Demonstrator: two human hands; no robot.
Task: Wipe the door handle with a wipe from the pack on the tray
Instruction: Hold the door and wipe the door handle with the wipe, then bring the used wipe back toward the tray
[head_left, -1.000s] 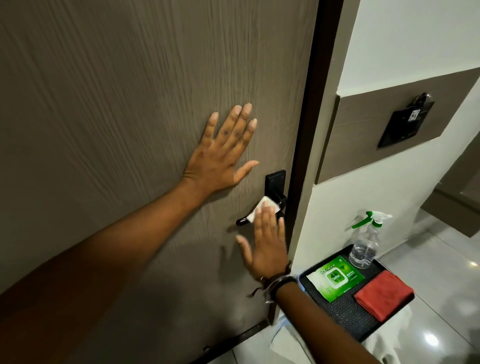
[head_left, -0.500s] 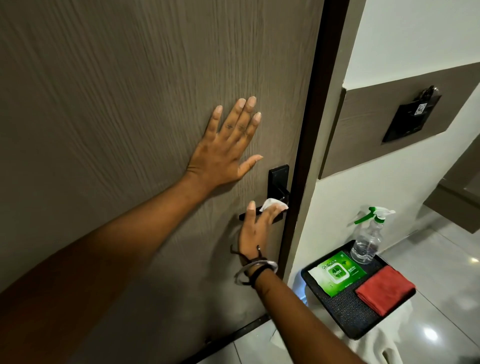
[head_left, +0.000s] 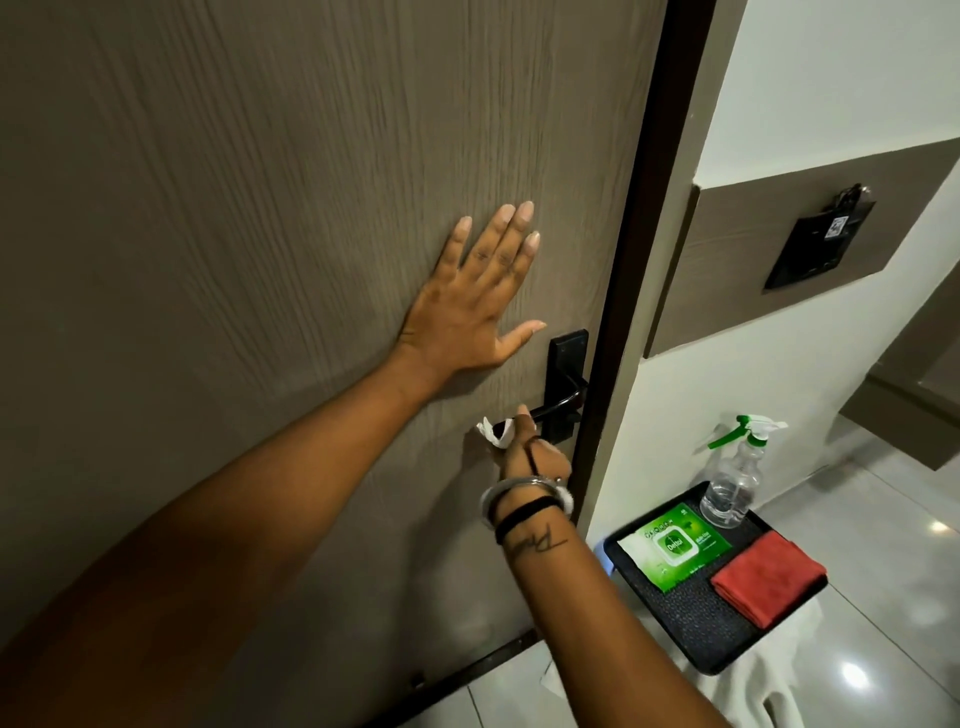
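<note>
Wipe (head_left: 492, 432) sits clenched in my right hand (head_left: 530, 452) at the free end of the door handle (head_left: 550, 410). Lever axis runs right toward its black plate. My left hand (head_left: 467, 306) lies flat, released, on the door above.

1. Both forearms are bare; no sleeve shows on either arm.
2. The left hand (head_left: 470, 306) wears no ring or band, and its fingernails are fairly long and pale.
3. Just behind the right hand (head_left: 530, 452), the wrist carries a silver metal bangle (head_left: 496, 493), with a black band (head_left: 522, 517) beside it.
4. A thin dark cord (head_left: 532, 457) runs along the back of the right hand.
5. A dark script tattoo (head_left: 537, 543) sits on the forearm just behind the bands; its letters cannot be read.
</note>
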